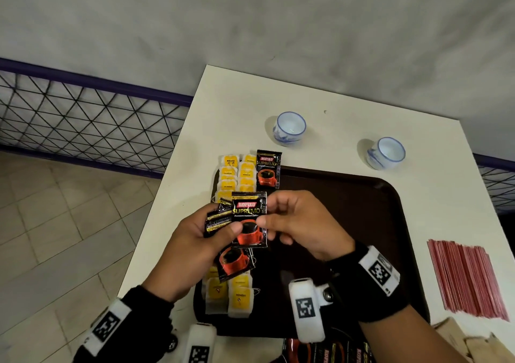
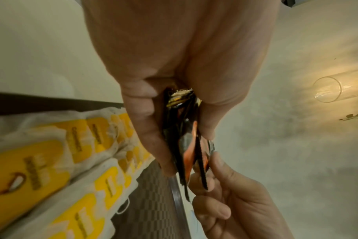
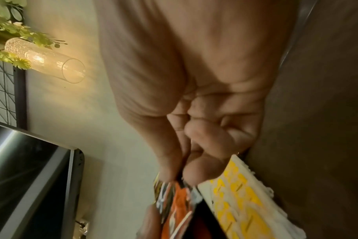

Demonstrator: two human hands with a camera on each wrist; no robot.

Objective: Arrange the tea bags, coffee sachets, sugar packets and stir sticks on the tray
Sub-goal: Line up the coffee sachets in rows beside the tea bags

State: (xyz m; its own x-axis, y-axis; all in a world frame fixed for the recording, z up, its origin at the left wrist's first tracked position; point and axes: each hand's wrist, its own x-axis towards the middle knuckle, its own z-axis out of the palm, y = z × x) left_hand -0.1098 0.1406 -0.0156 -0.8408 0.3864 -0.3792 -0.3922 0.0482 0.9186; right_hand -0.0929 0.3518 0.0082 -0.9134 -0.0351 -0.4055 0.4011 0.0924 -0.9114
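Observation:
My left hand grips a fanned stack of black coffee sachets above the left part of the dark brown tray. My right hand pinches the right edge of the top sachet of that stack. One coffee sachet lies at the tray's far left edge. Yellow tea bags lie in two columns down the tray's left side, with more tea bags near me. In the left wrist view my left hand clamps the sachets edge-on. The right wrist view shows my right fingers on a sachet.
Two white and blue cups stand on the white table beyond the tray. A bundle of red stir sticks lies at the right. Brown packets and more coffee sachets sit at the near edge. A wire fence stands left.

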